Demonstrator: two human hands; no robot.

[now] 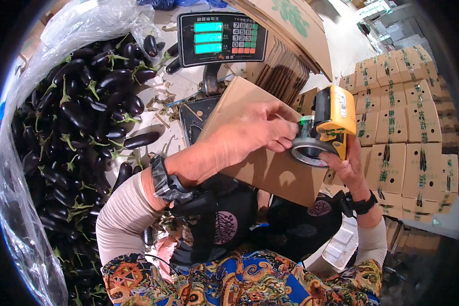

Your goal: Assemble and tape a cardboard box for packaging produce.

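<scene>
Head view: at the centre, tilted, lies a plain brown cardboard box point(283, 176), smooth-faced and sharp-cornered, partly covered by the left hand point(257, 127) and its forearm. The right hand point(346, 166), toward 2 o'clock, grips a yellow tape dispenser point(339, 109) above the box's right end, its glossy casing bulky and rounded. Beneath hangs a grey ring-shaped tape roll point(311, 143). The left fingers are bent and drawn close together at the roll's edge; whether they pinch a strip of tape I cannot tell, as the clear film would hardly show here.

From 8 to 11 o'clock spreads a heap of eggplants point(79, 115), glossy, purple-black and green-stemmed, bordered by crinkled clear plastic sheeting point(28, 224). At 12 o'clock a black scale display point(222, 38) (its screens lit turquoise) stands on a post beyond the box. Toward 1 o'clock are flattened cardboard sheets point(280, 74), packed edge to edge, with a broad cardboard panel point(285, 23) jutting over them. At 3 o'clock rises a wall of stacked cartons point(392, 127), printed green; at 5 o'clock sits a white tray point(341, 245).
</scene>
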